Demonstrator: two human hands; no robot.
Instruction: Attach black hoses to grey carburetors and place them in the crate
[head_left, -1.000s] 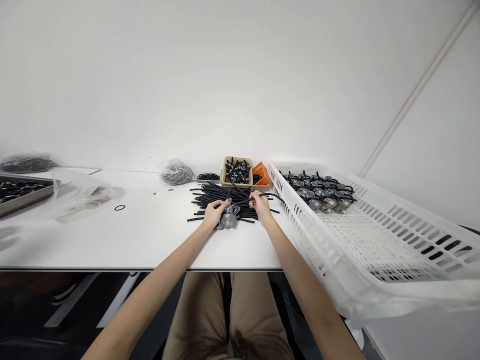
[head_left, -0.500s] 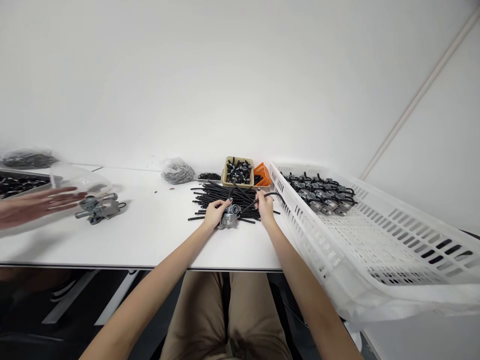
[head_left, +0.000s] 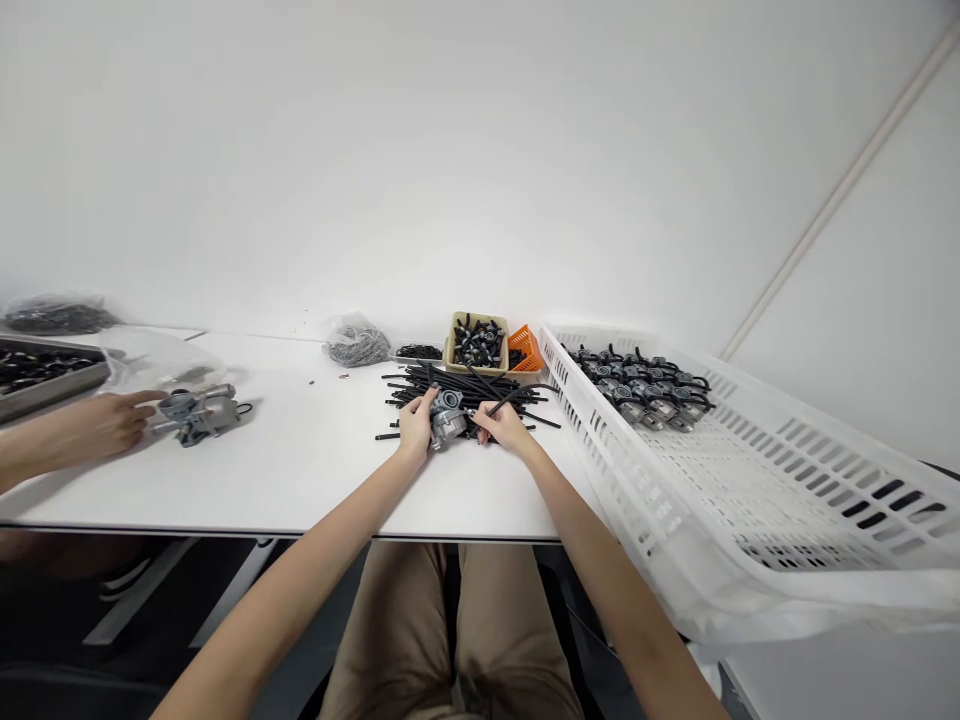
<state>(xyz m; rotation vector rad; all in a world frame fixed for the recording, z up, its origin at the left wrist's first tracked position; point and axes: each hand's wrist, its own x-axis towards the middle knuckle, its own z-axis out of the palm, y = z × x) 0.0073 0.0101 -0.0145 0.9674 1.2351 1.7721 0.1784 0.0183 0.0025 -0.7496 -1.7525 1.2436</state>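
Note:
My left hand (head_left: 417,422) is closed on a grey metal carburetor (head_left: 448,420) with a clear bowl, held above the table's near part. Close on its right side, my right hand (head_left: 502,425) pinches a black hose (head_left: 525,391), whose free end curves off to the right. The hose's near end is hidden by the fingers at the carburetor's side. Behind and beneath both hands lies a loose pile of black hoses (head_left: 412,386) on the white table (head_left: 300,470).
A white crate (head_left: 750,450) with rows of carburetors (head_left: 645,385) stands right. Behind the hoses are a beige basket (head_left: 480,368), an orange basket (head_left: 528,348) and a bag of parts (head_left: 356,342). At left, another person's hand (head_left: 112,425) touches a carburetor (head_left: 199,412).
My right hand has moved left and down with the hose, against the carburetor. The carburetor has tilted and shifted slightly left in my left hand. The other person's hand has reached its carburetor.

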